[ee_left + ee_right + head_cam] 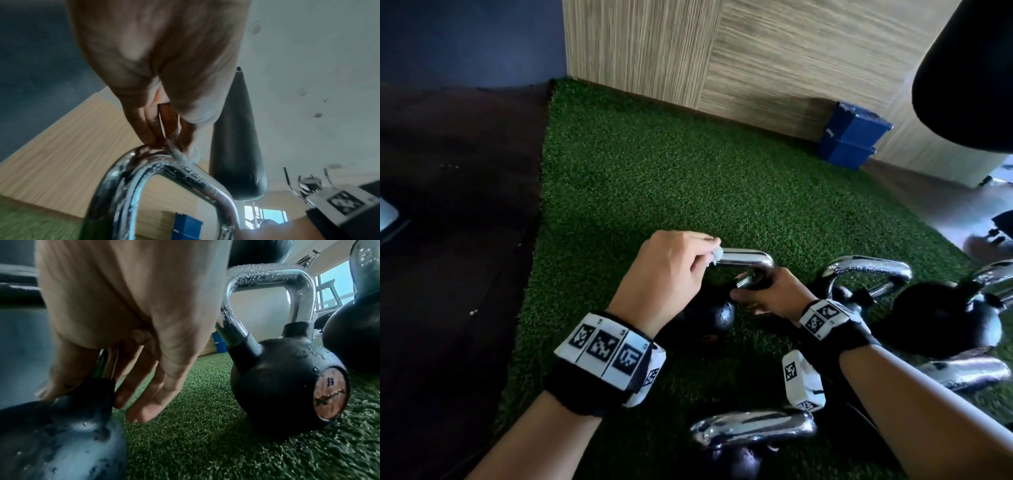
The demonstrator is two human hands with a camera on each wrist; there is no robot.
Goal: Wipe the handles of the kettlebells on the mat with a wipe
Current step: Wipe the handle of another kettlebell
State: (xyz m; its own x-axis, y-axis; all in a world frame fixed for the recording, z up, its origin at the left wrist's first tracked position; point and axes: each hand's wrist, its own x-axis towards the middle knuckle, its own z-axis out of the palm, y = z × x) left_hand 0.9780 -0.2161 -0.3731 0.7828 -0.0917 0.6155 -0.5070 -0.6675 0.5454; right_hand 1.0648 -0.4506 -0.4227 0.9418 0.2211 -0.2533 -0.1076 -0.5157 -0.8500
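Four kettlebells [709, 317] stand clustered on the mat [654, 178], boxes [851, 137] behind.

Left hand [671, 270] grip curled tight, right hand [770, 294] grip curled low

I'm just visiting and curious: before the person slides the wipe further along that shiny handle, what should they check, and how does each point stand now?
1. Wipe touching the chrome handle: ok.
2. Left hand pinching the wipe firmly: ok.
3. Right hand steadying the handle's lower leg: ok.
4. Kettlebell resting on the green mat: ok.
5. Handle dry: not ok, droplets show.
6. Wipe still clean: cannot tell.
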